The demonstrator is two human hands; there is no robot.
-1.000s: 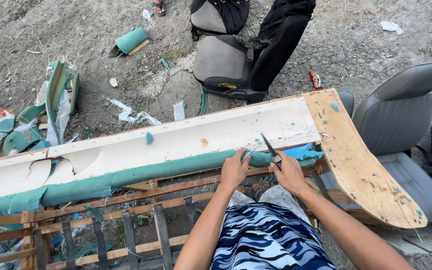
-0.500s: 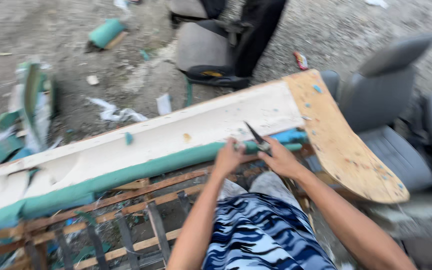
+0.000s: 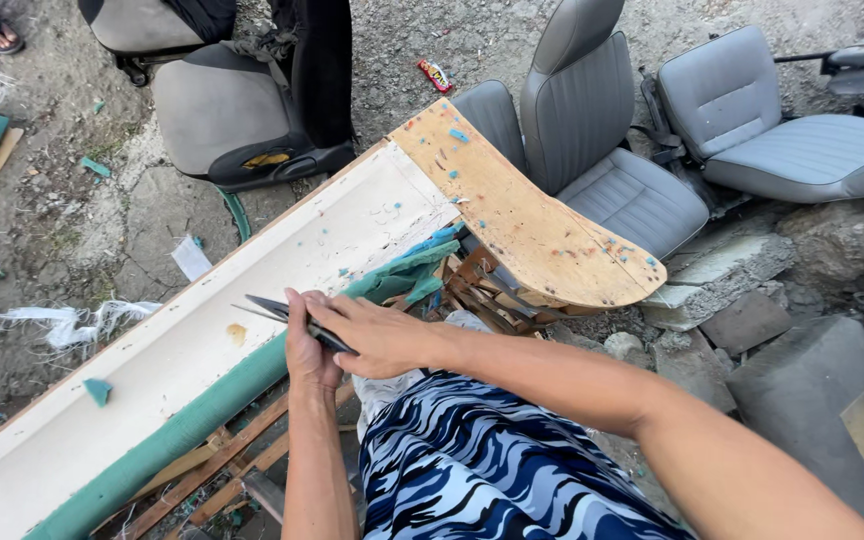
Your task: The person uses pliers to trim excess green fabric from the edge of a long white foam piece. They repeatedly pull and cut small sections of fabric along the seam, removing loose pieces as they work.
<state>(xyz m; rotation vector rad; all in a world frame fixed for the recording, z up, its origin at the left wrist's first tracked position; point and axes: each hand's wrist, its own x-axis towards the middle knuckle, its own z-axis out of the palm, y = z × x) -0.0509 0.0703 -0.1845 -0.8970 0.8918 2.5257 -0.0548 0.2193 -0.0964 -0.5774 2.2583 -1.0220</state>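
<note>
- Fingers of the right hand are curled shut around a blade's dark handle; the left hand closes round the same handle from below.
- The blade points left, lying over the white foam just above the green cover.
- The end board is stripped to bare wood, with green flecks left.
- Green cover clings along the near edge and bunches by the board, so the stripping looks part done.

View swung toward 3 o'clock: grey car seats now fill the top. Both hands slid toward 9 o'clock along the green edging; right hand now overlaps left hand on the dark blade.
</note>
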